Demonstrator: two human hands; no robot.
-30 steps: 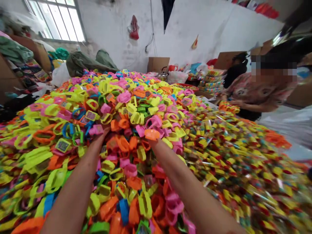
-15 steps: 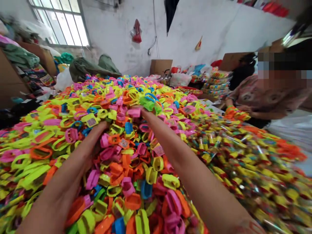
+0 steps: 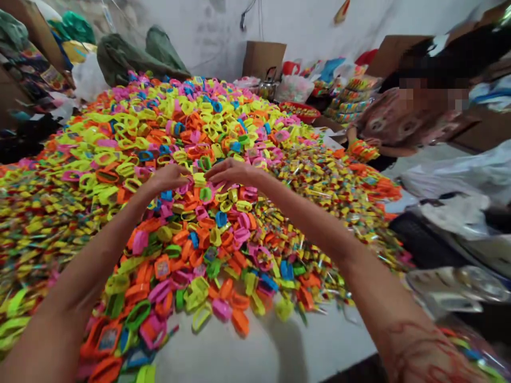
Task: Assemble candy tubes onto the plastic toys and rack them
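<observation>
A huge heap of small plastic toy watches [image 3: 167, 138] in pink, yellow, orange, green and blue covers a white table [image 3: 247, 351]. Both my arms reach far out over it. My left hand [image 3: 167, 176] lies palm down on the heap with its fingers curled over the pieces. My right hand [image 3: 229, 171] rests beside it, fingers bent down onto the pieces, fingertips nearly meeting the left hand's. Whether either hand grips a piece is hidden under the fingers.
Small wrapped packets [image 3: 335, 181] in yellow and red spread along the heap's right side. A person [image 3: 403, 122] in a patterned top works at the far right. Cardboard boxes [image 3: 263, 56], bags and a kettle stand at the back. Plastic bags [image 3: 459, 175] lie right.
My view has pulled back and the near bare table edge now shows. Both hands have come out of the heap's pieces and lie on top, close together, farther from me.
</observation>
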